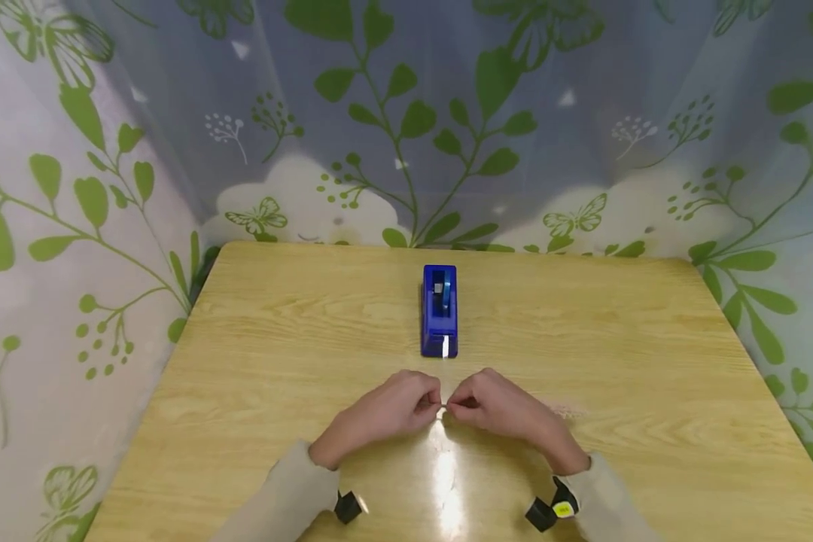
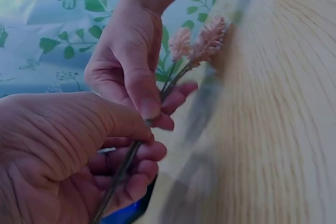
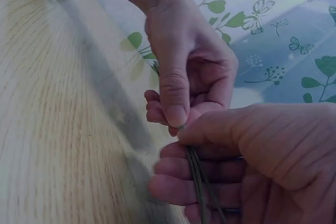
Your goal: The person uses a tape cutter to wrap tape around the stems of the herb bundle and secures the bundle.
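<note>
fingers (image 2: 151, 151) bent, both hands (image 1: 391, 409) (image 1: 500, 409) round thin stems (image 2: 119, 178)

The head view is clear and fairly bright, white glare streaking the counter (image 1: 278, 324) toward six o'clock. Both wrist views are dimmer, bluish and soft; in the right one, a blurred shadow runs from eleven o'clock toward six.

Curtained corner, perhaps in a home
Leaf-and-butterfly curtains (image 1: 406, 173) hang far, left and right around a wood-grain surface (image 1: 298, 324).
</note>
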A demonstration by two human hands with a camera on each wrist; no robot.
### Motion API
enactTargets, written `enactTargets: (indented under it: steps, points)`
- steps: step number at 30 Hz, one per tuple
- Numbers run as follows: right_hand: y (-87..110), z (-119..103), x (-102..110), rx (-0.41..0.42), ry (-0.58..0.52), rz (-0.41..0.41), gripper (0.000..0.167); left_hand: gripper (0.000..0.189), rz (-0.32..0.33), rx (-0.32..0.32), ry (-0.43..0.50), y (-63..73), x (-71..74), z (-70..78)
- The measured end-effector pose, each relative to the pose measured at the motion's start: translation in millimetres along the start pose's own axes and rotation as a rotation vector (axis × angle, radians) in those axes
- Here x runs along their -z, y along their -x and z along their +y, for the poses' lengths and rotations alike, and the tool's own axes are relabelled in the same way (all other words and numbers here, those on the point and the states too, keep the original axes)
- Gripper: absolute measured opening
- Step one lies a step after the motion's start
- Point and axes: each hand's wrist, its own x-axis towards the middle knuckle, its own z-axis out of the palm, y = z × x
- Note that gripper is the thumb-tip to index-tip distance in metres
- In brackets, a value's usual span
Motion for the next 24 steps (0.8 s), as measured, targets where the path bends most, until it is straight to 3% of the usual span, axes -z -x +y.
enactTargets:
  steps: [4, 8, 17, 24]
  points:
    - [-0.8, 3.6, -2.4, -0.045, -0.085, -0.065, 0.03, 0.02, 0.007, -0.074, -0.034, 2.3, -1.6, -4.8]
    - [-1.6, 5.7, -3.4, -0.04, -0.085, -0.07, 0.032, 0.018, 0.029, -0.111, -0.045, 3.1, -4.4, -7.1]
    - [0.9, 8.0, -0.2, 0.003, -0.029, -0.021, 0.024, 0.016, 0.051, -0.142, -0.11, 2.5, -7.8, -5.0]
    - [2.1, 9.6, 2.5, -0.03, -0.05, -0.003, 0.016, 0.016, 0.056, -0.138, -0.136, 2.7, -6.6, -3.6]
